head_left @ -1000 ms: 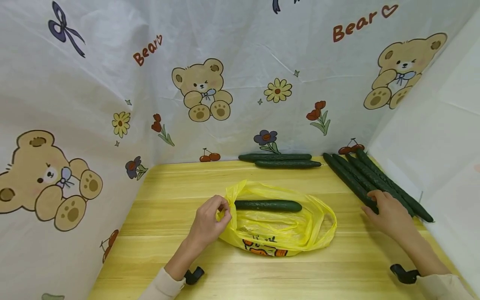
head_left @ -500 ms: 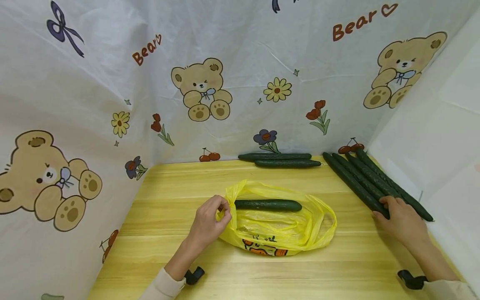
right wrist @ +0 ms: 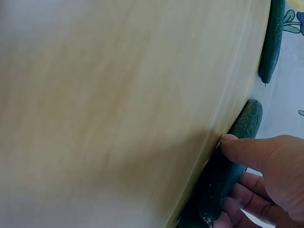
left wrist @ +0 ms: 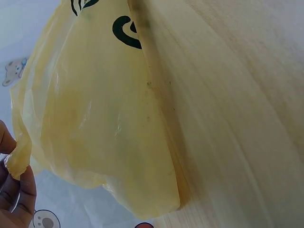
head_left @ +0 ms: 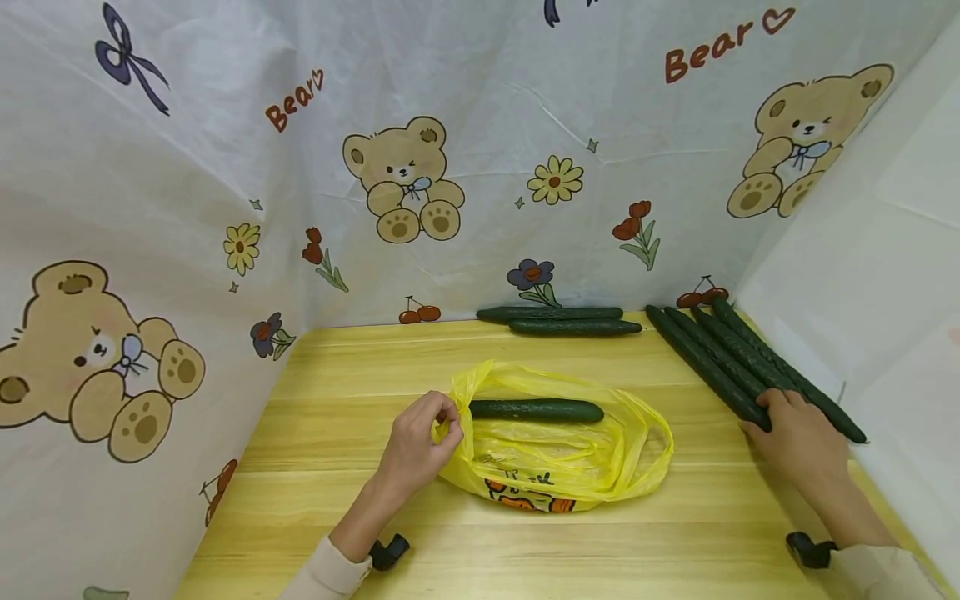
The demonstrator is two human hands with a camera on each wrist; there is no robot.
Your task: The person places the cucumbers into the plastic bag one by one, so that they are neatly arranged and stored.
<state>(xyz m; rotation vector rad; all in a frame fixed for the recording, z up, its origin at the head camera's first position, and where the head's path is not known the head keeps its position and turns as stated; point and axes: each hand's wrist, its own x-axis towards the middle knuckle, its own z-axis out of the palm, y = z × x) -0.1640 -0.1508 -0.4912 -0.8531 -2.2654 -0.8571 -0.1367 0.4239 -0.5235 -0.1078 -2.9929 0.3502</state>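
My left hand pinches the left edge of a yellow plastic bag standing with its mouth spread on the table. One dark green cucumber lies inside the bag. In the left wrist view, thumb and fingers hold a gathered bit of the bag. At the right, my right hand grips the near end of the leftmost cucumber of a slanted row. The right wrist view shows the thumb on one side of that cucumber and the fingers on the other.
Several more cucumbers lie side by side along the right wall. Two cucumbers rest against the back wall. A white cloth printed with bears and flowers hangs behind and left of the wooden table.
My right hand has moved toward me and to the right along the cucumber, to its near end, which has shifted slightly nearer. The left hand and the bag have stayed in place.
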